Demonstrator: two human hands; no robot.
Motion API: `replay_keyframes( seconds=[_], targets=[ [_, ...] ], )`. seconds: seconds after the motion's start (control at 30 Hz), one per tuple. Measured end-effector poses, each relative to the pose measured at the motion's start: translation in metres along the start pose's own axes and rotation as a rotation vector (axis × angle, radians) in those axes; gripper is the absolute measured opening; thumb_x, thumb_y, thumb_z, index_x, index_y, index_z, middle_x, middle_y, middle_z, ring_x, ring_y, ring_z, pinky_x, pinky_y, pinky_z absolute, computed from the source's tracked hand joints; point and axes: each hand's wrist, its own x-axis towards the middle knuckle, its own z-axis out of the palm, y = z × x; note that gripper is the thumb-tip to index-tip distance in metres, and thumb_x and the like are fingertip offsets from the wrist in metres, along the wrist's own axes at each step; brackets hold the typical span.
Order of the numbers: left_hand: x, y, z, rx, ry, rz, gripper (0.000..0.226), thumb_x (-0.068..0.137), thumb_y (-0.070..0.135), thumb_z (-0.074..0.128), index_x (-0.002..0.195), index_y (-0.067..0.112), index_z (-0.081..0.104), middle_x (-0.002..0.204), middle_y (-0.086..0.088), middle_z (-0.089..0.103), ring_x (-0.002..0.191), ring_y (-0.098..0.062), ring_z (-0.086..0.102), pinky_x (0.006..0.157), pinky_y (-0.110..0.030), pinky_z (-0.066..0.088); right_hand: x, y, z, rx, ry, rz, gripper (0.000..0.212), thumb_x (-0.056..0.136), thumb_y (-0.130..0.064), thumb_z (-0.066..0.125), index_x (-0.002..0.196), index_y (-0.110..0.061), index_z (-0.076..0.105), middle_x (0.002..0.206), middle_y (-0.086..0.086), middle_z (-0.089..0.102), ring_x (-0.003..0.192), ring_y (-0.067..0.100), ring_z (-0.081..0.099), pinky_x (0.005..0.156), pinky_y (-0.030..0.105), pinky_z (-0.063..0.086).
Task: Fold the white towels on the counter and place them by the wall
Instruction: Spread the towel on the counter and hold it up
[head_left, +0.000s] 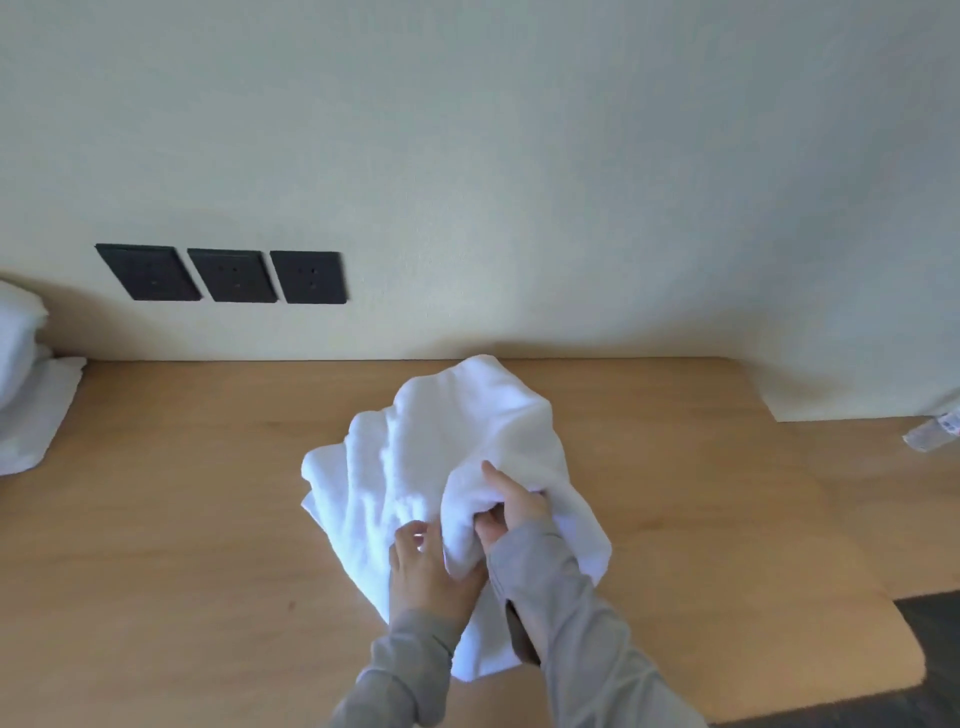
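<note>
A crumpled white towel (447, 457) lies bunched in the middle of the wooden counter (182, 519), a short way from the wall. My right hand (511, 506) is shut on a fold of its near edge, fingers curled into the cloth. Just left of it my left hand (423, 569) grips the same bunched edge, its fingertips buried in the fabric. Both arms wear grey sleeves. Part of the towel hangs under my wrists and is hidden by them.
White towels (26, 395) are stacked at the far left against the wall. Three black wall sockets (228, 275) sit above the counter. A clear plastic bottle (932, 434) lies at the right edge. The counter's rounded corner (904, 649) ends at dark floor.
</note>
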Motion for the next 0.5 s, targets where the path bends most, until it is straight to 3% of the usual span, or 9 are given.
replay_keyframes(
  seconds=[0.07, 0.13, 0.2, 0.27, 0.33, 0.4, 0.5],
  targets=[
    [0.002, 0.0, 0.001, 0.047, 0.065, -0.016, 0.035, 0.086, 0.033, 0.061, 0.116, 0.015, 0.061, 0.125, -0.003, 0.044, 0.116, -0.024, 0.041, 0.096, -0.029, 0.034, -0.003, -0.006, -0.009, 0.011, -0.121, 0.02, 0.021, 0.085, -0.021, 0.066, 0.1, -0.008, 0.061, 0.105, 0.007, 0.065, 0.091, 0.017, 0.063, 0.076, 0.03, 0.05],
    [0.004, -0.001, -0.011, 0.013, 0.116, 0.07, 0.022, 0.087, 0.019, 0.06, 0.107, 0.012, 0.066, 0.114, -0.005, 0.057, 0.107, -0.028, 0.051, 0.09, -0.036, 0.04, 0.0, -0.012, -0.029, 0.09, -0.141, 0.072, 0.041, 0.083, -0.038, 0.066, 0.1, -0.002, 0.061, 0.104, 0.016, 0.066, 0.095, 0.025, 0.064, 0.077, 0.035, 0.051],
    [0.005, 0.002, -0.032, 0.009, 0.124, 0.192, 0.03, 0.081, 0.004, 0.06, 0.106, 0.018, 0.069, 0.094, -0.003, 0.066, 0.091, -0.026, 0.058, 0.076, -0.03, 0.042, 0.005, -0.016, -0.059, 0.206, -0.091, 0.178, 0.064, 0.078, -0.053, 0.065, 0.104, 0.005, 0.056, 0.106, 0.022, 0.061, 0.099, 0.034, 0.06, 0.082, 0.046, 0.049],
    [0.003, 0.009, -0.055, 0.053, 0.161, 0.204, 0.045, 0.078, 0.001, 0.058, 0.112, 0.028, 0.067, 0.081, 0.005, 0.064, 0.079, -0.022, 0.056, 0.066, -0.024, 0.039, 0.016, -0.014, -0.092, 0.328, -0.04, 0.293, 0.073, 0.079, -0.058, 0.061, 0.112, 0.006, 0.048, 0.113, 0.025, 0.055, 0.109, 0.041, 0.054, 0.091, 0.055, 0.042],
    [0.004, 0.011, -0.079, 0.108, 0.221, 0.217, 0.051, 0.076, 0.002, 0.056, 0.116, 0.032, 0.065, 0.073, 0.007, 0.059, 0.072, -0.023, 0.054, 0.061, -0.022, 0.038, 0.03, -0.011, -0.12, 0.468, -0.002, 0.344, 0.065, 0.084, -0.053, 0.057, 0.118, 0.002, 0.047, 0.12, 0.024, 0.052, 0.118, 0.041, 0.049, 0.093, 0.06, 0.039],
    [0.005, 0.015, -0.104, 0.176, 0.271, 0.326, 0.053, 0.073, 0.002, 0.053, 0.116, 0.03, 0.066, 0.076, -0.001, 0.067, 0.07, -0.025, 0.06, 0.063, -0.025, 0.043, 0.044, -0.016, -0.13, 0.552, 0.005, 0.362, 0.061, 0.084, -0.054, 0.055, 0.11, 0.001, 0.058, 0.113, 0.02, 0.061, 0.107, 0.039, 0.057, 0.084, 0.057, 0.043],
    [0.0, 0.014, -0.132, 0.438, 0.317, 0.695, 0.05, 0.066, 0.003, 0.051, 0.112, 0.022, 0.054, 0.082, -0.005, 0.074, 0.061, -0.021, 0.067, 0.046, -0.031, 0.052, 0.062, -0.029, -0.127, 0.436, 0.014, 0.324, 0.048, 0.089, -0.048, 0.052, 0.101, -0.002, 0.063, 0.09, 0.017, 0.07, 0.097, 0.035, 0.062, 0.079, 0.047, 0.048]
  ],
)
